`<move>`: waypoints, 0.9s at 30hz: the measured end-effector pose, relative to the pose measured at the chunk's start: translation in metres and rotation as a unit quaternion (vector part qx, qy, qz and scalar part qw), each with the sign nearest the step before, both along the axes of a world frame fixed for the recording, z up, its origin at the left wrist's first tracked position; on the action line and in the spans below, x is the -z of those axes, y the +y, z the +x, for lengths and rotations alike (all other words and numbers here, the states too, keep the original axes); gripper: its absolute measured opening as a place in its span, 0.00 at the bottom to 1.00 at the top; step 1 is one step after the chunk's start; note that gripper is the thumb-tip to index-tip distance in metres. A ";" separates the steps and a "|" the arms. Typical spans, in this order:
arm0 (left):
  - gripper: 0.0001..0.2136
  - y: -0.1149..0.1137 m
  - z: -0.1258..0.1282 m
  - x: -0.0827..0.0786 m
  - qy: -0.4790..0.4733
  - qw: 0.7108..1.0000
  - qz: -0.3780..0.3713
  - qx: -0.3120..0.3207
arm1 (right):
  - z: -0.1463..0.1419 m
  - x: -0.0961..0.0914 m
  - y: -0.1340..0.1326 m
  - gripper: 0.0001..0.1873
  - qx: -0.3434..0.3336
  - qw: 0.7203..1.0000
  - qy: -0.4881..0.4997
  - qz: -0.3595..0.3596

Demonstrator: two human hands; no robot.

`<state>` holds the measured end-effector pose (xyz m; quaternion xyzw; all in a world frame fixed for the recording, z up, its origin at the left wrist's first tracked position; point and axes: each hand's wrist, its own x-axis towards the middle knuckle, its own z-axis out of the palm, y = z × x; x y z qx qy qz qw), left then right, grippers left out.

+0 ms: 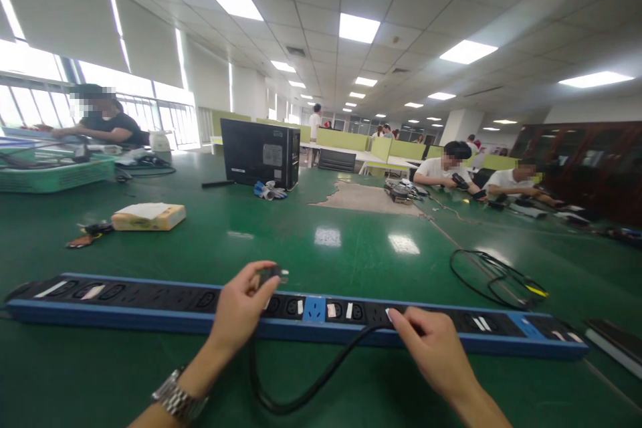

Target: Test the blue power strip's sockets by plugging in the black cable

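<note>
A long blue-and-black power strip (314,309) lies across the green table before me, with rows of sockets and small white and pink stickers. My left hand (241,304) is closed on a dark plug (271,273), whose metal prongs point right, just above the strip. From below that hand a black power cord (295,408) hangs in a loop and rises to my right hand (431,341). The right fingers are closed around the cord's other end at the strip's sockets. They hide its connector, so I cannot tell whether it sits in a socket.
Behind the strip are a tissue pack (149,217), a black computer case (261,152), blue-grey gloves (269,190) and a green basket (60,177). A coiled black cable (494,274) lies at right. Co-workers sit at the table's far left (108,127) and far right (446,170).
</note>
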<state>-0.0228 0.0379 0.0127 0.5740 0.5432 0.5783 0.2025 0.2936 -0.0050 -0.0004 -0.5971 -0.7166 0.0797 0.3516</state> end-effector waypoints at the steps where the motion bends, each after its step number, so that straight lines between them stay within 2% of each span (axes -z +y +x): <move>1: 0.18 -0.003 0.008 0.002 0.058 0.998 -0.018 0.036 | -0.006 0.009 -0.001 0.27 -0.017 1.000 -0.009 0.011; 3: 0.18 -0.007 0.020 0.005 0.147 0.984 -0.050 0.086 | -0.017 0.029 -0.006 0.26 -0.066 0.997 -0.040 0.009; 5: 0.17 -0.008 0.027 0.005 0.190 0.973 -0.076 0.105 | -0.026 0.045 -0.012 0.25 -0.128 0.989 -0.070 -0.015; 7: 0.16 -0.006 0.031 0.004 0.199 0.967 -0.095 0.126 | -0.031 0.053 -0.015 0.24 -0.186 0.978 -0.083 -0.049; 9: 0.17 -0.003 0.034 0.003 0.202 0.962 -0.109 0.145 | -0.034 0.053 -0.016 0.23 -0.219 0.969 -0.079 -0.080; 13: 0.14 0.002 0.039 0.000 0.247 0.948 -0.124 0.157 | -0.034 0.047 -0.016 0.22 -0.223 0.967 -0.072 -0.100; 18: 0.12 0.005 0.047 -0.012 0.322 0.927 -0.132 0.139 | -0.032 0.050 -0.015 0.22 -0.225 0.967 -0.060 -0.102; 24: 0.10 0.009 0.057 -0.025 0.452 0.875 -0.148 0.090 | -0.030 0.053 -0.015 0.22 -0.229 0.965 -0.061 -0.111; 27: 0.10 0.011 0.061 -0.025 0.472 0.864 -0.150 0.096 | -0.029 0.053 -0.015 0.22 -0.232 0.965 -0.062 -0.109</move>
